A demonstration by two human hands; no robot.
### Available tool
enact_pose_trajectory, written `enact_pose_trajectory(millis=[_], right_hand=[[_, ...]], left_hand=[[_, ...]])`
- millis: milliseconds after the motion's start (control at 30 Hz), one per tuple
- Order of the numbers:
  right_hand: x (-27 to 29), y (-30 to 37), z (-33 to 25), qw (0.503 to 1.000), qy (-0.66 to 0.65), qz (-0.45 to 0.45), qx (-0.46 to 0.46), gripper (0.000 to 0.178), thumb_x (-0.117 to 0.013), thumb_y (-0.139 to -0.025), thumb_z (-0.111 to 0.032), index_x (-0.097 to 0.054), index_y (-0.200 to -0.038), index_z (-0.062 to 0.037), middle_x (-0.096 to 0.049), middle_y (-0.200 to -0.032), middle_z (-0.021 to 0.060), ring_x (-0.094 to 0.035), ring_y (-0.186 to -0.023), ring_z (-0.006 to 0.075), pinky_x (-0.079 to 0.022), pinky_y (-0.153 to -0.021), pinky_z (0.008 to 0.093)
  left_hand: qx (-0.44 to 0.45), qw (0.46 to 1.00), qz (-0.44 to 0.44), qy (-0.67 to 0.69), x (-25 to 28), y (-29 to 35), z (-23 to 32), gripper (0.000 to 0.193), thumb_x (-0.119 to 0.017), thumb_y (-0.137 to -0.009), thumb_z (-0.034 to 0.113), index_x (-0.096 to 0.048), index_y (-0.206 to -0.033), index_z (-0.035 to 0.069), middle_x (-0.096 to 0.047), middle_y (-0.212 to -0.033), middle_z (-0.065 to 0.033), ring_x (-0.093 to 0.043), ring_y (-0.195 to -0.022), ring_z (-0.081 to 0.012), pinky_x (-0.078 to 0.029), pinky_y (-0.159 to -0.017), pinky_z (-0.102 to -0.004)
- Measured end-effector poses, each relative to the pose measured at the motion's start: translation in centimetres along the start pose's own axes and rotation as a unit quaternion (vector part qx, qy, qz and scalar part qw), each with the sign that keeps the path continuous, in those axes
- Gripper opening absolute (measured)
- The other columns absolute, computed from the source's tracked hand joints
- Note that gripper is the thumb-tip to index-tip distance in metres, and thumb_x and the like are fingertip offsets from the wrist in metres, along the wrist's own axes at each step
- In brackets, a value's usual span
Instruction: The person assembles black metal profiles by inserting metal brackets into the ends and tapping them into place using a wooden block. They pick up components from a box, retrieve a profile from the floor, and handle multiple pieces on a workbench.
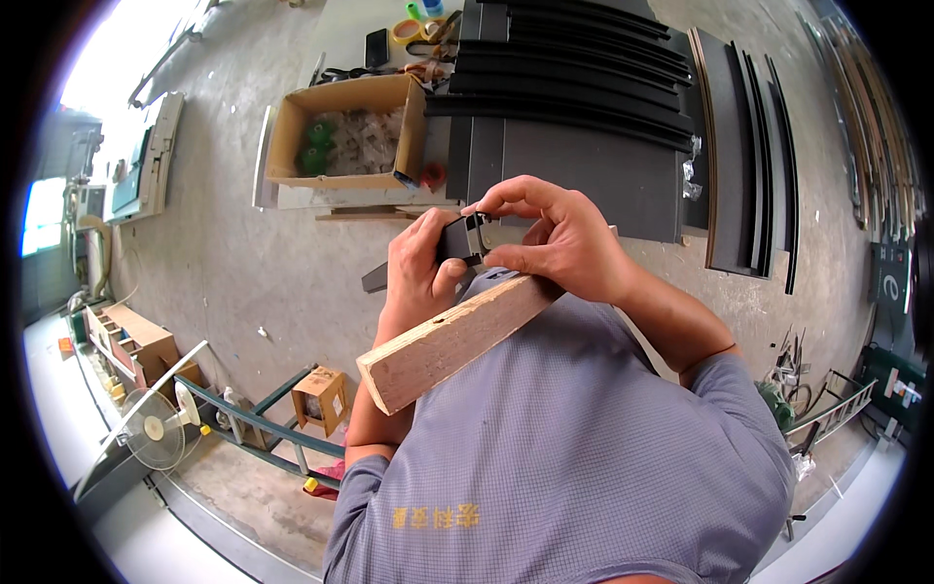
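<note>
My left hand (420,261) is wrapped around a short dark grey profile piece (374,279), whose far-left end sticks out past the fingers. At its right end sits a small black-and-silver fitting (476,237). My right hand (569,241) closes on this fitting, with index finger above and thumb below. The palm hides part of what lies behind it. Just below both hands, a long pale wooden block (452,346) slants across the front of my grey shirt, its upper right part hidden by my right hand.
Ahead is a work table with black profiles (574,83) laid on dark panels (584,175). An open cardboard box (416,136) holds bagged parts and green pieces. A phone (377,48) and tape rolls (407,32) lie behind it. Long panels (725,175) stand right; a fan (156,428) is lower left.
</note>
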State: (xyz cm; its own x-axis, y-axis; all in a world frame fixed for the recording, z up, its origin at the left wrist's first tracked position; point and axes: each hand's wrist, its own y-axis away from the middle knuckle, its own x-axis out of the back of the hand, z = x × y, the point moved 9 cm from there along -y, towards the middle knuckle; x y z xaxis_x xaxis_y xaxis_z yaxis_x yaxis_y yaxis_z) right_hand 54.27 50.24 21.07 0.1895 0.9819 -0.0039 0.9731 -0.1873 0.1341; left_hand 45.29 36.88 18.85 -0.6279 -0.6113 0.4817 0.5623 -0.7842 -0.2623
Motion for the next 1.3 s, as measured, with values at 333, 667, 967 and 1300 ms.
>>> enact_pose_trajectory(millis=[333, 667, 967, 1300], right_hand=[[-0.1, 0.0, -0.6, 1.000, 0.008, -0.001, -0.018, 0.044, -0.085, -0.084, -0.007, -0.067, -0.124, -0.0044, -0.074, -0.123, 0.0102, -0.063, -0.065, 0.0022, -0.051, -0.056, 0.0178], [0.2, -0.4, -0.1, 1.000, 0.004, 0.006, -0.005, 0.040, -0.085, -0.085, -0.012, -0.069, -0.121, -0.0039, -0.076, -0.121, 0.0111, -0.062, -0.069, 0.0043, -0.052, -0.061, 0.0219], [-0.3, 0.0, -0.8, 0.999, -0.023, -0.005, -0.027, 0.036, -0.083, -0.085, -0.009, -0.070, -0.119, -0.0041, -0.075, -0.123, 0.0092, -0.063, -0.067, 0.0022, -0.050, -0.058, 0.0198], [-0.6, 0.2, -0.6, 1.000, -0.021, -0.013, -0.013, 0.040, -0.082, -0.086, -0.001, -0.065, -0.122, -0.0032, -0.071, -0.128, 0.0122, -0.072, -0.081, 0.0068, -0.058, -0.065, 0.0184]], left_hand=[[0.001, 1.000, -0.018, -0.003, 0.1, 0.2, 0.1, 0.076, -0.049, -0.096, 0.075, -0.061, -0.103, 0.001, -0.061, -0.088, -0.0168, -0.064, -0.077, -0.0381, -0.051, -0.069, -0.0427], [0.012, 1.000, -0.017, 0.019, 0.2, -0.2, 1.0, 0.073, -0.050, -0.096, 0.072, -0.060, -0.111, 0.001, -0.062, -0.089, -0.0195, -0.064, -0.079, -0.0399, -0.051, -0.070, -0.0439], [0.001, 1.000, -0.027, 0.010, 0.4, -0.5, 1.5, 0.075, -0.046, -0.096, 0.072, -0.059, -0.110, -0.001, -0.061, -0.088, -0.0207, -0.063, -0.080, -0.0424, -0.050, -0.072, -0.0454], [-0.008, 0.998, -0.037, -0.048, 0.8, -0.6, 2.3, 0.074, -0.039, -0.099, 0.073, -0.057, -0.103, 0.001, -0.058, -0.083, -0.0178, -0.062, -0.079, -0.0402, -0.049, -0.069, -0.0458]])
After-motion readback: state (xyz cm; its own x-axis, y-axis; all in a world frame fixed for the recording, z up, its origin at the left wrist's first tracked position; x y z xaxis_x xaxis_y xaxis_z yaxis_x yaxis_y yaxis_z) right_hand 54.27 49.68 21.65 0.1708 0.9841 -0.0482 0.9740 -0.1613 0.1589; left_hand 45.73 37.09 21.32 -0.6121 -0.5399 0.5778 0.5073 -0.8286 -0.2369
